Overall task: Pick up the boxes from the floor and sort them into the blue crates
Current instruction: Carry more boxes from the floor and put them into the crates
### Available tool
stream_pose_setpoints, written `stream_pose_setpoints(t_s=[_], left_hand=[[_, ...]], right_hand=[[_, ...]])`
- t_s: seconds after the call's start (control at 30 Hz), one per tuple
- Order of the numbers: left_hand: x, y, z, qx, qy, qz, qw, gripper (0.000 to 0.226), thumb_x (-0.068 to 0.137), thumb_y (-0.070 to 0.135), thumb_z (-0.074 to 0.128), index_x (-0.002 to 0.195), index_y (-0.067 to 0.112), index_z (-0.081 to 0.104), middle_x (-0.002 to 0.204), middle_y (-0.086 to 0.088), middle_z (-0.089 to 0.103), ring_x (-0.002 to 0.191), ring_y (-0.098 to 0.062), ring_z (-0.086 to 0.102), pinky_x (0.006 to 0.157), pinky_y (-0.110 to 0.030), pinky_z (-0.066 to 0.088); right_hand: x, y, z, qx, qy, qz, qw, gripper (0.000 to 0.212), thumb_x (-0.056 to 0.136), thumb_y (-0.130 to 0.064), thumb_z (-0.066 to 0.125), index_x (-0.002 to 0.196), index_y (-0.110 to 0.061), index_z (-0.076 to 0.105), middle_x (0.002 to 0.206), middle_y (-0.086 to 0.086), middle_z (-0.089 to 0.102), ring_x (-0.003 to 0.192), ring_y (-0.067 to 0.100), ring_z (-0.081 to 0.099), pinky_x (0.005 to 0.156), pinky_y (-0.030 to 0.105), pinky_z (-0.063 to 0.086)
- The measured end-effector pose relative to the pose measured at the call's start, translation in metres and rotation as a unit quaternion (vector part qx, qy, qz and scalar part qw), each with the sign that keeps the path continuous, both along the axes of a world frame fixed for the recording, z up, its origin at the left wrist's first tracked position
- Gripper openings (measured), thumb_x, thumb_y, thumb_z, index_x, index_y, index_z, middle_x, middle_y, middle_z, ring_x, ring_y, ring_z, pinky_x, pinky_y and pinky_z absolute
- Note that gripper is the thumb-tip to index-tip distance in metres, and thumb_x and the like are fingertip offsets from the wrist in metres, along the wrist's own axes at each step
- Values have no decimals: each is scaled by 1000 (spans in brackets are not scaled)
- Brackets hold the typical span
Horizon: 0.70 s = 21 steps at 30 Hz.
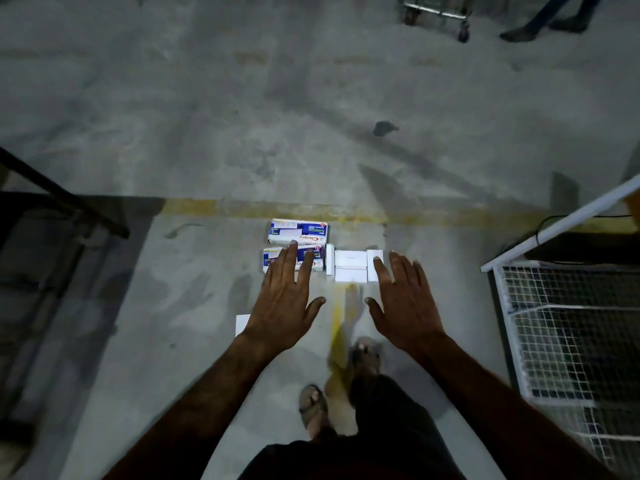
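**Reaching toward boxes on floor**

Left hand and right hand spread flat, grasping nothing, above the floor. Blue boxes far left, white boxes just right of them. Wire cage at right.

Both hands spread flat mid-frame, left hand over the blue-and-white boxes, right hand beside the white boxes. Wire cage lower right, concrete floor.

Bare forearms, dark trousers, open sandals.
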State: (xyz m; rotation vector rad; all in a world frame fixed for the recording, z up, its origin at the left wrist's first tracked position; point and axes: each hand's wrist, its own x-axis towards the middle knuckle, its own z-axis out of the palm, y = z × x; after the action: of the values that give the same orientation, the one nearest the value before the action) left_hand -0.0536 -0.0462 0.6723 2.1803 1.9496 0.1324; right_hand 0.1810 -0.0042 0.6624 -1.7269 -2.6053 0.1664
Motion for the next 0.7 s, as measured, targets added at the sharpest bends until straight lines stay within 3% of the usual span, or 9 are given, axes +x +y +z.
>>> stream_pose_setpoints(t_s=[0.1,0.2,0.5,0.63,0.7], left_hand=[[1,18,-14,-16,6,0,1000,82,96,54,45,159,8,21,164,-25,17,151,-40,18,121,-51,23],[0,47,-26,-26,18,-2,1000,83,95,54,45,159,8,21,163,-26,18,152,-41,19,120,-48,19],[25,170,-86,-106,24,-23,994,81,95,56,36,157,4,26,161,-30,19,146,-46,29,116,-54,34],[40,220,-138,-132,7,-37,990,84,92,48,59,155,2,30,160,-32,20,146,-48,29,115,-56,33],[44,238,-171,-158,11,-49,986,89,83,41,73,152,0,36,157,-34,25,141,-50,35,112,-56,36]], right_hand=[[-8,24,-17,-10,-10,1,1000,79,80,-39,75,144,-1,49,144,30,47,134,45,46,111,60,37],[-14,55,-35,-38,-13,-12,999,79,82,-42,71,147,-4,46,148,28,44,137,43,42,115,59,32],[-1,151,-112,-102,0,-42,994,77,86,-44,62,149,-3,44,151,30,40,140,42,38,116,53,31],[8,183,-172,-148,54,-68,985,68,97,-46,34,144,1,48,147,33,43,137,45,42,110,56,37],[8,195,-204,-161,52,-93,981,66,91,-41,51,143,0,49,146,32,44,137,45,43,110,55,39]])
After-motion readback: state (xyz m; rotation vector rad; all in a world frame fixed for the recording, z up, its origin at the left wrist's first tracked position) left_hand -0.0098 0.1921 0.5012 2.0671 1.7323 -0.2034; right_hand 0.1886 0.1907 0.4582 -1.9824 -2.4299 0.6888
